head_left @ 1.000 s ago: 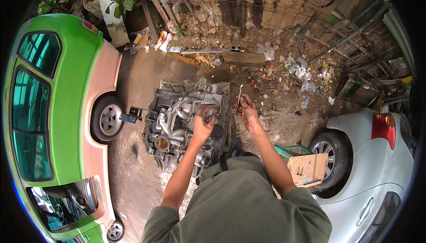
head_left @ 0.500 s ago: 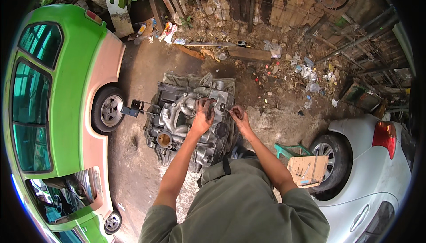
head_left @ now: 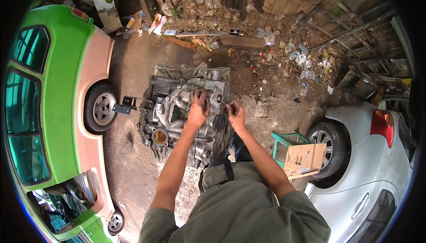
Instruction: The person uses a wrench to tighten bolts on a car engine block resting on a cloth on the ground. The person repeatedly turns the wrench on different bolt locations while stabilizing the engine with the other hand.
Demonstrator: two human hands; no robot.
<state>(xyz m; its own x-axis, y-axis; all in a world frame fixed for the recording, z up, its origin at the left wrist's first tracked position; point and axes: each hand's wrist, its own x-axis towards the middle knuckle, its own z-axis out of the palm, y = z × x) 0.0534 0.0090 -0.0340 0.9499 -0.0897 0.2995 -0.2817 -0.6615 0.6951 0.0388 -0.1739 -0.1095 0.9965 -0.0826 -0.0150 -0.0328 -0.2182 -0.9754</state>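
Observation:
A grey metal car engine (head_left: 171,109), with curved intake pipes and a round brass-coloured opening, lies on the ground in front of me. My left hand (head_left: 199,107) rests on its upper side, dirty fingers bent but apart, with no held thing visible. At the engine's right edge, my right hand (head_left: 236,113) is closed in a pinch close to a round fitting (head_left: 219,97). Whatever is between those fingertips is too small to make out. A round black cap (head_left: 219,121) sits on the engine below the fingers.
A green and pink car (head_left: 95,56) stands at the left, a silver car (head_left: 368,154) at the right. Beside the silver car is a green stool (head_left: 280,140) with a wooden board (head_left: 306,158). A black bracket (head_left: 126,106) juts from the engine's left. Litter (head_left: 304,61) covers the far ground.
The whole view has shifted slightly, moving the engine left and up in the picture. My right fingers have curled in more tightly by the engine's edge. My left hand stays on the engine.

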